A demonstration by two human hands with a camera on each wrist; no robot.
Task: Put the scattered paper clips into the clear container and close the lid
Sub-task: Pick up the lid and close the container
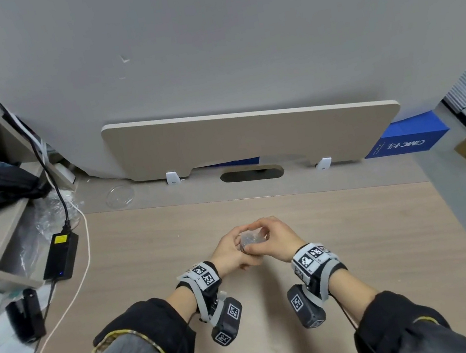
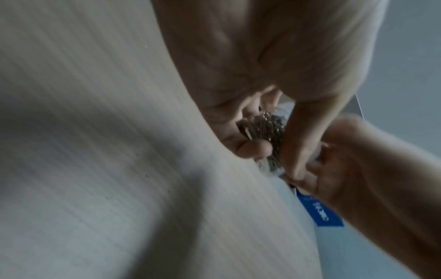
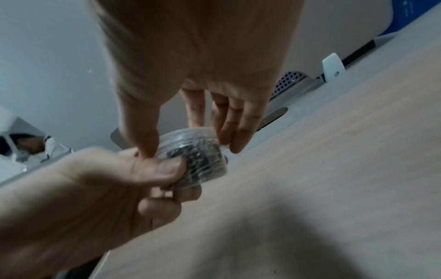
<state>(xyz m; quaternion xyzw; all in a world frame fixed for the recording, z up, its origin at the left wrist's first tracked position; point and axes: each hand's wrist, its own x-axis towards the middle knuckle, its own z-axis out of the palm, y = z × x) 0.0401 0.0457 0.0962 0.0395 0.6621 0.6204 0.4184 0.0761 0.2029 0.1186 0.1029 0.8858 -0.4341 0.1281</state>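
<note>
Your left hand [image 1: 229,253] grips the clear container [image 1: 250,239] from below, held above the wooden desk [image 1: 360,231], and only the right wrist view shows its thumb [image 3: 164,168] pressed on the wall and the fingers curled beneath the base. From the head view the paper clips [image 3: 203,160] are just a grey blur between your hands, whereas both wrist views show them packed inside the container. Your right hand [image 1: 274,239] pinches the lid [image 3: 188,136] at the rim, its thumb and fingertips [image 3: 235,143] spread around it.
</note>
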